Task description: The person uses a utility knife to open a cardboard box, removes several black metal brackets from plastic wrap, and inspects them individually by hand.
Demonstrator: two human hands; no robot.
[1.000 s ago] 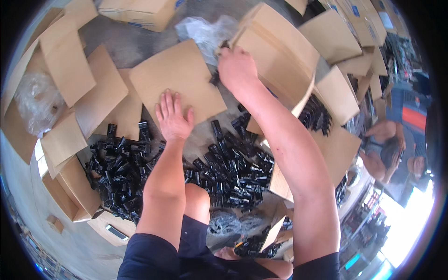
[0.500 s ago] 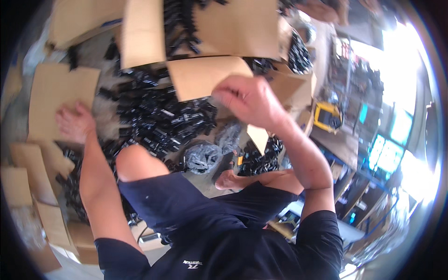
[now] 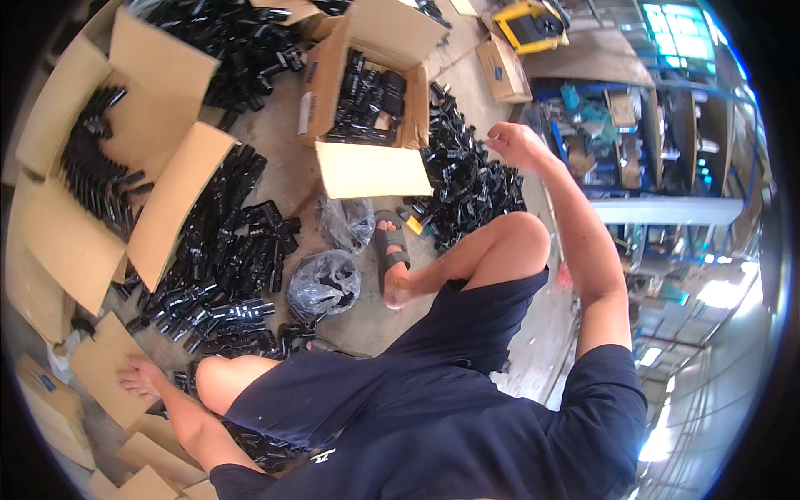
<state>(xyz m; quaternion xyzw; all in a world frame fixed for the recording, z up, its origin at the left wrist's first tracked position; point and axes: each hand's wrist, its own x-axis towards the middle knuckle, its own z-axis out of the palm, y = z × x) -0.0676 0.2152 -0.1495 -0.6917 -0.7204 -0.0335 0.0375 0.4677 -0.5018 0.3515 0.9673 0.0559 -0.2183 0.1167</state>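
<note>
My left hand (image 3: pixel 142 377) lies with fingers spread on a brown cardboard flap (image 3: pixel 108 354) at the lower left. Raised on the right, my right hand (image 3: pixel 518 147) has loosely bent fingers, with nothing visible in them. It hangs near the edge of a heap of small black plastic parts (image 3: pixel 475 187). An open carton (image 3: pixel 417 117) beyond my foot holds more black parts. On the far left, another open carton (image 3: pixel 171 92) contains a curved row of similar parts. Black parts (image 3: pixel 233 250) are also heaped on the floor between the cartons and my knee.
Two clear plastic bags (image 3: pixel 323 283) sit on the floor before me, close to my sandalled foot (image 3: pixel 390 250). A small carton (image 3: pixel 502 71) and a yellow-and-black case (image 3: pixel 531 25) stand at the back. Loaded shelving (image 3: pixel 617 142) lines the right side.
My view has turned to the right, bringing both cartons into sight. My right hand has gone from above a carton flap to beside the right-hand heap. My left hand stays on cardboard.
</note>
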